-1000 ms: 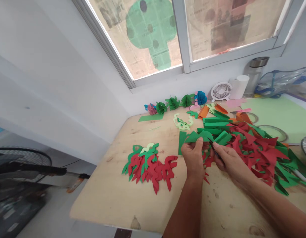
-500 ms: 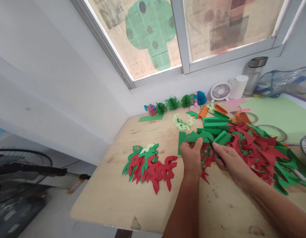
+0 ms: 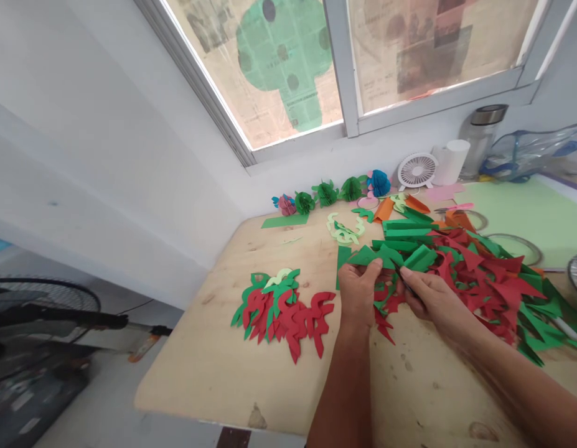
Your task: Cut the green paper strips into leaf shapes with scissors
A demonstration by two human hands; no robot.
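My left hand pinches a folded green paper piece over the table. Closed around dark-handled scissors, my right hand is just right of it, with the blades at the paper's edge. Most of the scissors is hidden by the fingers. Under and right of my right hand spreads a heap of red paper scraps mixed with green ones. Left of my hands lies a pile of curved red and green cutouts, with a pale green one on top.
Along the wall stand paper honeycomb ornaments, a small white fan, a white cylinder and a bottle. Pale green sheets lie at the right. A large black fan is left of the wooden table.
My left hand has shifted very slightly left. The paper and scissors look almost the same, both still held.
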